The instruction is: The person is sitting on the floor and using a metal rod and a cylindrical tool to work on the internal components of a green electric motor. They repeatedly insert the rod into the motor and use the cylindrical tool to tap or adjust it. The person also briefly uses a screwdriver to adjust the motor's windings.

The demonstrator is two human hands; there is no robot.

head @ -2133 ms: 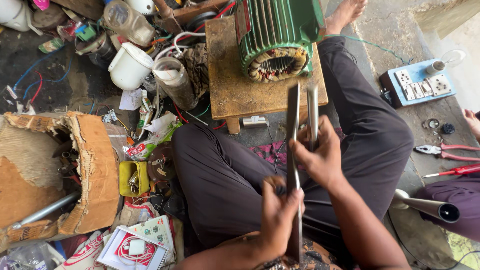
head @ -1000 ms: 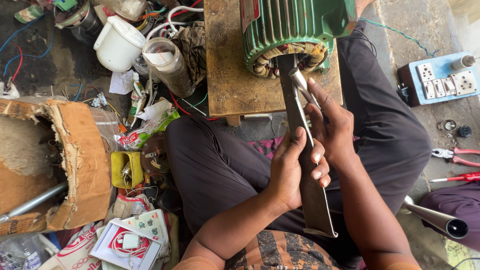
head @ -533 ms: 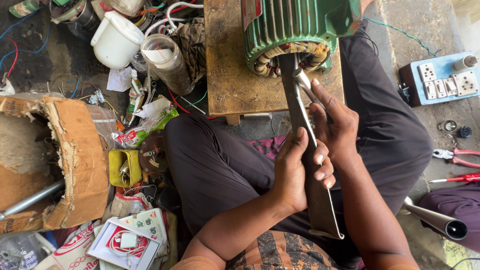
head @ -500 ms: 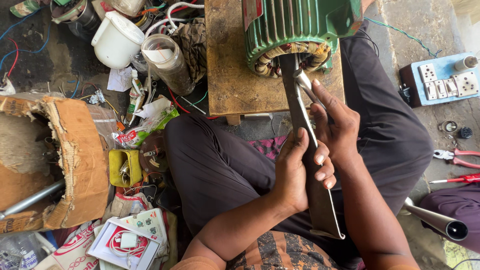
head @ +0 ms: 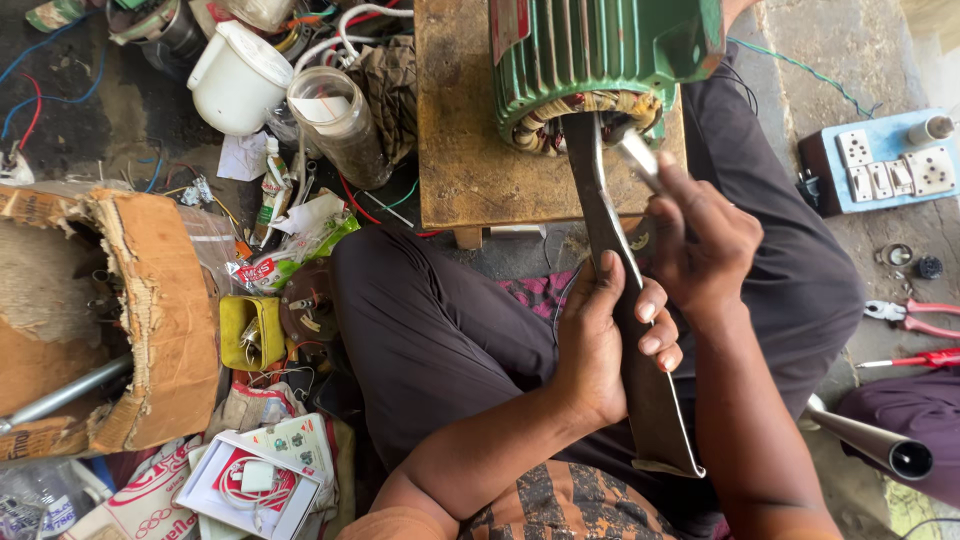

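— While the left hand (head: 607, 345) stays clenched around the long grey strip (head: 625, 310), where does that strip lie?
— It runs from six o'clock, over the lap, up to twelve o'clock, its top end entering the winding opening of the green motor (head: 590, 60).
— And the right hand (head: 705, 240)?
— Clenched on a thin metal tool (head: 637, 160), just beside the strip, pointing at the motor.
— What carries the motor?
— A wooden stand (head: 460, 130); red-handled pliers (head: 915, 318) lie at three o'clock.

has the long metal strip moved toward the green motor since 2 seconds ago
Yes. The metal strip was upright over the lap; its tip now reaches the green motor.
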